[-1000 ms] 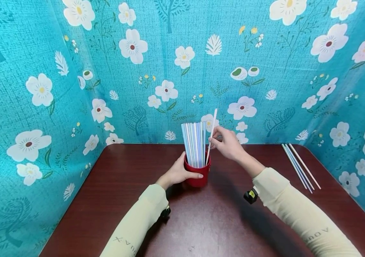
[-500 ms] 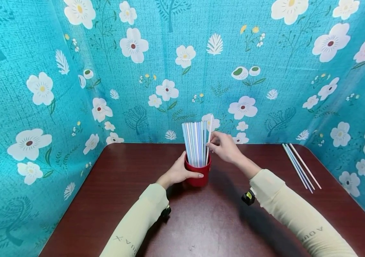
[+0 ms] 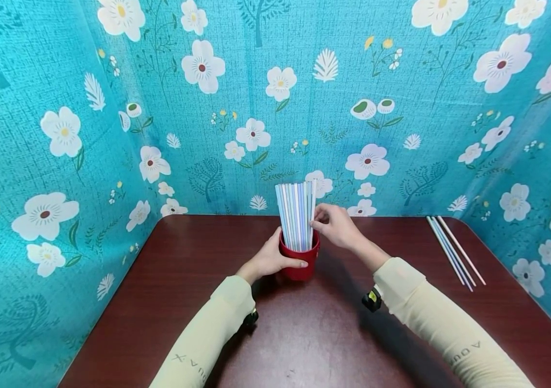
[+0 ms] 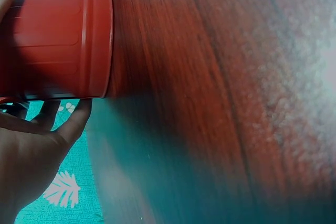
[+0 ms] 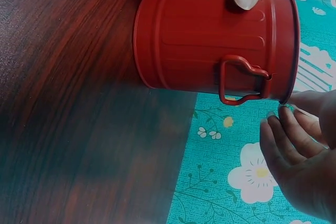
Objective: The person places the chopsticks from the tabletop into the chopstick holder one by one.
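Note:
A small red metal bucket (image 3: 299,264) stands on the table, packed with several upright pastel chopsticks (image 3: 292,215) in light blue, white and lavender. My left hand (image 3: 271,260) grips its left side, thumb across the front; the left wrist view shows the other fingers (image 4: 76,121) behind the wall. At the rim's right side, my right hand (image 3: 338,226) pinches a pale chopstick (image 3: 314,196) between thumb and fingertips. That chopstick is inside the bucket, its top slightly above the others. In the right wrist view, the fingertips (image 5: 286,114) are beside the rim and a wire side handle (image 5: 226,80).
Several loose chopsticks (image 3: 452,253) lie side by side at the table's right, near its back corner. The dark reddish-brown table (image 3: 197,253) ends at a blue flowered cloth (image 3: 236,97) that hangs behind and along both sides.
My right hand has moved down and slightly left, lowering the pale chopstick deeper into the bucket and straightening it from its tilt. The left hand keeps its grip in place.

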A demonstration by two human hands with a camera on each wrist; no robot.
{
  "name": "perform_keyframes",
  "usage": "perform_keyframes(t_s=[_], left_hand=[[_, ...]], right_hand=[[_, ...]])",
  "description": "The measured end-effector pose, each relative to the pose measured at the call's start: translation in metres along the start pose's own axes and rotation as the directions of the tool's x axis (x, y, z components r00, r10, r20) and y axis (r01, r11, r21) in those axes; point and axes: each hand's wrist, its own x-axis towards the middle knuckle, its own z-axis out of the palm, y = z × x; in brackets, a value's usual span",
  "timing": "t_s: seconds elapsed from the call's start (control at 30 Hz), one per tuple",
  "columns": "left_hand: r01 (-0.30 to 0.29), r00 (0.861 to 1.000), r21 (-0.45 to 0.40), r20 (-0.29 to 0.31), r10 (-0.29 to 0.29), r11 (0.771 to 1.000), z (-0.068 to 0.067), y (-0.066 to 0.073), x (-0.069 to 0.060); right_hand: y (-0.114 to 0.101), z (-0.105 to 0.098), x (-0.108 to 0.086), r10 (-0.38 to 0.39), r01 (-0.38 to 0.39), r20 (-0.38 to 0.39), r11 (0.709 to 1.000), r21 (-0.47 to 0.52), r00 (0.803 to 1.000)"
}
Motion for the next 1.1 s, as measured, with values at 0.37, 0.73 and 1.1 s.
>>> perform_keyframes(t_s=[0.37, 0.73, 1.1], left_hand=[[-0.011, 1.0, 0.011, -0.001, 0.011, 1.0, -0.001, -0.001, 0.0], [-0.022, 1.0, -0.005, 0.008, 0.023, 1.0, 0.0, 0.0, 0.0], [0.012, 1.0, 0.023, -0.013, -0.012, 1.0, 0.001, 0.001, 0.0]], right_hand=[[0.001, 0.002, 0.0, 0.043, -0.044, 0.01, 0.998, 0.04, 0.999], [0.006, 0.001, -0.003, 0.059, -0.061, 0.04, 0.996, 0.068, 0.997], [0.016, -0.034, -0.01, 0.086, -0.086, 0.0, 0.996, 0.026, 0.996]])
